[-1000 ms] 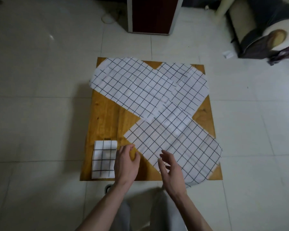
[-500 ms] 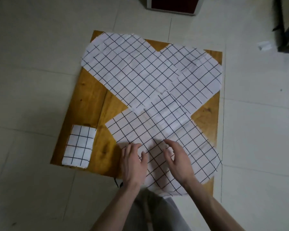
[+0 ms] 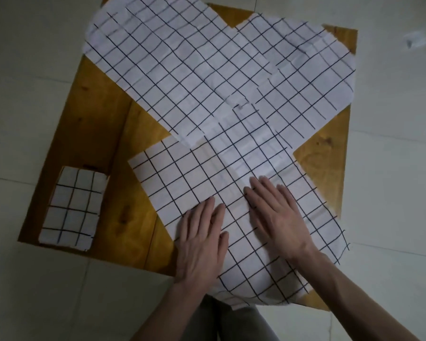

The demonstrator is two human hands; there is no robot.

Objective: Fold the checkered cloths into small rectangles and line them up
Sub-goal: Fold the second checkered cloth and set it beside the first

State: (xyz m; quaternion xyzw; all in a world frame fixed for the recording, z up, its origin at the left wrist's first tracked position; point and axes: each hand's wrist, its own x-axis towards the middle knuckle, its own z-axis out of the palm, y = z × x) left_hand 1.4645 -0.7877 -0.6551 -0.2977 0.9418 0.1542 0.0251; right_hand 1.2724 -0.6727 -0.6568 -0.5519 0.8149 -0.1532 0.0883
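1. While the wooden table (image 3: pixel 91 114) carries everything, most of its top is covered by three unfolded checkered cloths that overlap in a cross.
2. Farthest from the person lie the far-left cloth (image 3: pixel 158 60) and the far-right cloth (image 3: pixel 305 70), both flat and untouched.
3. Nearest lies the near cloth (image 3: pixel 182 178), set diagonally: its long axis runs from the table's near-left middle down to the near-right edge, where its corner hangs over.
4. At the near-left corner sits the folded cloth (image 3: pixel 71 207), a small rectangle well apart from both hands; the line should, I judge, grow from it.
5. On the near cloth the right hand (image 3: pixel 278 217) lies flat, fingers straight and close together, pointing away along the fabric.
6. Just beside it the left hand (image 3: pixel 202 232) also presses flat with straight fingers, right at the cloth's left edge, and is nearer the free left corner.
7. That corner lies up and left of the left hand, so I judge the first fold starts there.
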